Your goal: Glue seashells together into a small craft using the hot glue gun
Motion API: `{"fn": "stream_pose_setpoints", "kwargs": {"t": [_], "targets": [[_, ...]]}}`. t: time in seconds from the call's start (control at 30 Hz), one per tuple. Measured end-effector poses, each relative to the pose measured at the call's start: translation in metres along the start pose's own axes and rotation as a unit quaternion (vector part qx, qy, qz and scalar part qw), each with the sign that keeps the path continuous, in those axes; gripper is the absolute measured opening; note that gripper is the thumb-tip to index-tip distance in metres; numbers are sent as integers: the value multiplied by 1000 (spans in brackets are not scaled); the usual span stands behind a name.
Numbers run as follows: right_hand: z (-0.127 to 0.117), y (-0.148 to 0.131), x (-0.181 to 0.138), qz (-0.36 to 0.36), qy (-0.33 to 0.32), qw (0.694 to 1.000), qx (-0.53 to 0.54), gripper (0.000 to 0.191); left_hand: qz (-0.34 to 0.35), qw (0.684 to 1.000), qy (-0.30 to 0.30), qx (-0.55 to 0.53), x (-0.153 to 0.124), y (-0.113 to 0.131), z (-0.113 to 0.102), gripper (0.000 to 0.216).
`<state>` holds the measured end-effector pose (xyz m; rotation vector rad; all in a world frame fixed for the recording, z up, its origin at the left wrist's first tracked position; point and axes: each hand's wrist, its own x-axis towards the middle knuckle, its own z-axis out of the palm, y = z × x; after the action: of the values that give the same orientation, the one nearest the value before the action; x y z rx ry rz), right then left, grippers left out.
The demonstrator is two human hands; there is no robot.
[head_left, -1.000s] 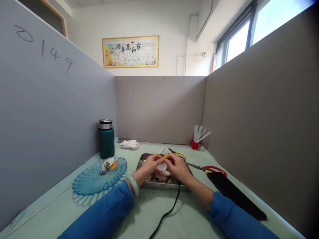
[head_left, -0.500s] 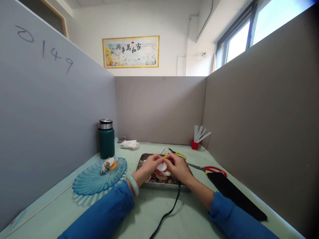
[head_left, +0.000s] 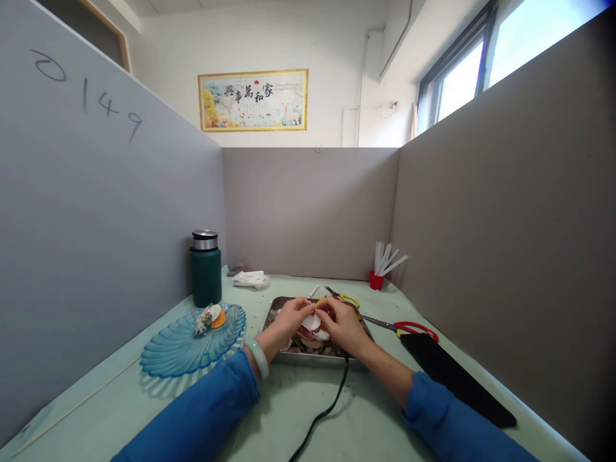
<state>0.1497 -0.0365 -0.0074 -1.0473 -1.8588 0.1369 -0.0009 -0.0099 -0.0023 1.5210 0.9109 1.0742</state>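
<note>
Both my hands meet over a metal tray (head_left: 274, 307) filled with several shells. My left hand (head_left: 289, 319) pinches the edge of a white shell (head_left: 310, 322) from the left. My right hand (head_left: 342, 324) grips the same shell from the right, fingers curled; a small yellow-orange piece shows at its fingertips, too small to name. A green bangle (head_left: 257, 357) sits on my left wrist. A black cable (head_left: 323, 404) runs from under my right hand toward me.
A blue glass shell-shaped plate (head_left: 183, 350) with a few pieces lies left. A dark green flask (head_left: 205, 269) stands behind it. Red-handled scissors (head_left: 403, 328), yellow-handled scissors (head_left: 345, 297), a black sheath (head_left: 452, 377) and a red cup of white sticks (head_left: 378, 276) lie right. Partition walls enclose three sides.
The hands have shifted very slightly over the tray, still working the white shell between them. Nothing else has moved.
</note>
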Motion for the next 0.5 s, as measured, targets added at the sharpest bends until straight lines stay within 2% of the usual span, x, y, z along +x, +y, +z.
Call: {"fn": "stream_pose_setpoints", "kwargs": {"t": [0.5], "targets": [[0,1,-1,2,-5,1000,0,11,-27,999,-35,-26,-5,5,3,42]]}}
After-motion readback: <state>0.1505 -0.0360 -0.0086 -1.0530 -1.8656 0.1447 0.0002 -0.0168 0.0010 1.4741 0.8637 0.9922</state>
